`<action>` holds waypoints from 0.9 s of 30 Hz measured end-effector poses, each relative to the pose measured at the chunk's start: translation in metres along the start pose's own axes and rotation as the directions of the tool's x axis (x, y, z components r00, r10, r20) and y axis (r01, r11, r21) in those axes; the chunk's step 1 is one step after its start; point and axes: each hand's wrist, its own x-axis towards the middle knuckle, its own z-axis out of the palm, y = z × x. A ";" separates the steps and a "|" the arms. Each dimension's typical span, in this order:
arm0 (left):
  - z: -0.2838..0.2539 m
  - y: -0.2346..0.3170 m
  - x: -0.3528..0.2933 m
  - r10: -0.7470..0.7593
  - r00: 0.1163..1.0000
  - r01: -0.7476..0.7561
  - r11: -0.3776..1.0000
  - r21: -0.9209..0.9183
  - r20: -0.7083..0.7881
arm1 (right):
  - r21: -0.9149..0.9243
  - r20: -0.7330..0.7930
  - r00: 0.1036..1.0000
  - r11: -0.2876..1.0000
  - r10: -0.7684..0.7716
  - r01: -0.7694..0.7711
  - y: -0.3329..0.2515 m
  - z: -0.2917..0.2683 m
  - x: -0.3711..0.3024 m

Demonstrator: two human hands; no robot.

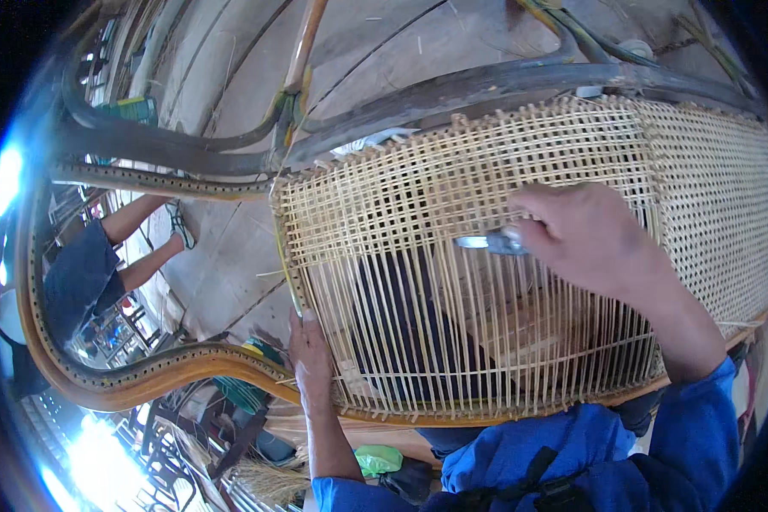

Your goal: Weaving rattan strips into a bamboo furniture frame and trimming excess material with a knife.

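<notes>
A wooden chair frame (136,398) lies across my front, with a pale cane panel (572,158) woven over its right part. The weave is close at the far side; nearer me, mostly single lengthwise strands (418,333) span the gap. Above the panel, my right hand (584,235) is closed round a knife with a short silver blade (474,242) pointing left, over the border of the dense weave. At the panel's left edge, my left hand (311,350) pinches a yellowish cane strand (287,266) against the rail; its fingers are partly hidden.
The frame's left loop has a row of small holes (188,355) along its rail. Dark curved wooden parts (435,98) run along the far side. Another person's legs (145,243) show at the left. A green plastic bag (378,461) and loose fibres (269,482) lie below the frame.
</notes>
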 end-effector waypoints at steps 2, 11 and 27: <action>-0.002 0.003 -0.003 0.053 0.998 -0.057 0.994 -0.097 -0.044 | 0.185 -0.121 0.990 0.978 -0.070 0.092 -0.008 -0.012 -0.003; 0.005 -0.011 0.004 0.063 0.997 -0.068 0.987 -0.145 -0.037 | 0.269 0.051 0.996 0.960 0.071 -0.082 -0.034 -0.008 0.020; 0.009 -0.002 -0.003 0.034 0.999 -0.020 0.919 -0.393 0.029 | 0.584 -0.139 0.981 0.811 0.135 -0.029 -0.040 0.014 0.006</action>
